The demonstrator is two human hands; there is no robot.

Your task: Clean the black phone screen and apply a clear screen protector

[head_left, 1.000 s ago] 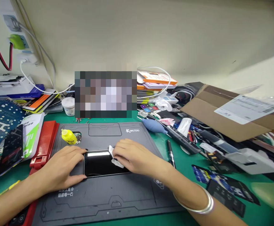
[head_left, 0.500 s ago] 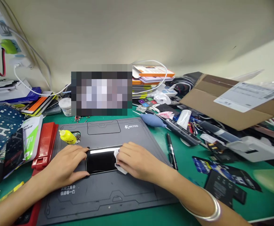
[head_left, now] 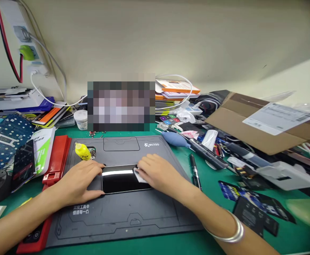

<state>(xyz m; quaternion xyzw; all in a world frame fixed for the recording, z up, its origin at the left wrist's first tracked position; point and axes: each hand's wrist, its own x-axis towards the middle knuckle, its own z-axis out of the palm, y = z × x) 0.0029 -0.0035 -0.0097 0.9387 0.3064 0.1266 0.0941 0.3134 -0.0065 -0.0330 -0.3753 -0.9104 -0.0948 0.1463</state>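
A black phone [head_left: 121, 180] with a glossy dark screen lies lengthwise on a dark grey work mat [head_left: 133, 216]. My left hand [head_left: 83, 182] grips its left end, thumb at the near corner and fingers at the far corner. Over the right part of the screen, my right hand [head_left: 159, 171] is closed on a small white wipe [head_left: 141, 177] pressed against the glass. The right end of the phone is partly hidden under that hand. A yellow bottle [head_left: 82, 151] lies tilted at the mat's upper left, by a recess with small parts.
A red tool [head_left: 56, 156] runs along the mat's left edge. Right of the mat lie a black pen [head_left: 194, 171], a blue air blower [head_left: 175, 139] and a cardboard box [head_left: 232, 120]. A white tub [head_left: 81, 119] stands behind the mat, near a blurred-out rectangle.
My right hand and the wipe have moved slightly up and right over the screen, and the wipe shows less. My left hand still grips the phone's left end. The whole view has shifted a little.
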